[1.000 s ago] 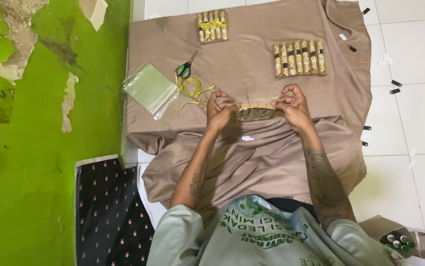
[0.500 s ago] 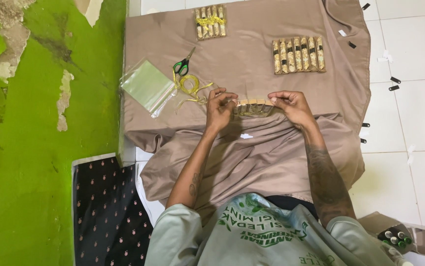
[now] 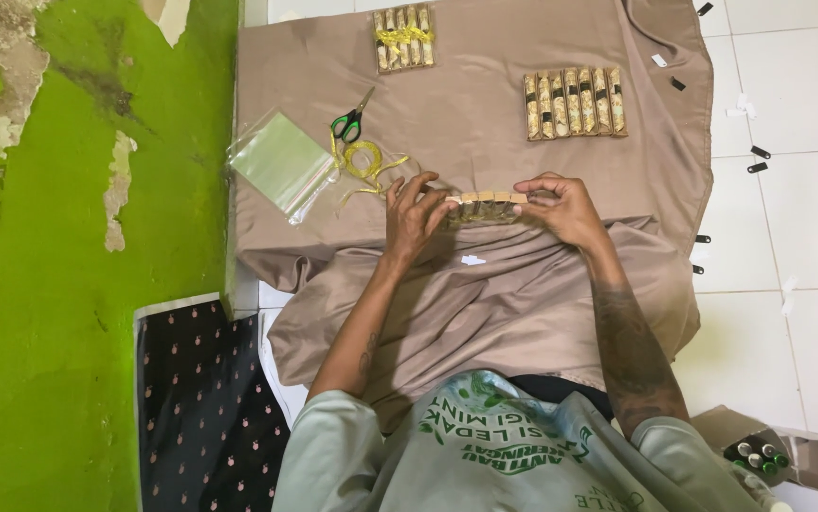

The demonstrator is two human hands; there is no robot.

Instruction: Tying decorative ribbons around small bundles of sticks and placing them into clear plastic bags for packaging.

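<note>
While a person sits on the white tiled floor with a tan cloth spread over the lap and beyond, both hands press inward on a short row of small gold-wrapped boxes, apparently to keep the pieces squared side by side. Left of that row lie a stack of clear plastic bags, green-handled scissors and a loose coil of yellow ribbon, all seemingly kept within reach. The left hand, fingers spread, closes on the row's near end; the right hand pinches the opposite end. Above the row, a ribbon-tied bundle rests at the cloth's far edge, and up and to the right of the row an untied set of boxes lies flat.
</note>
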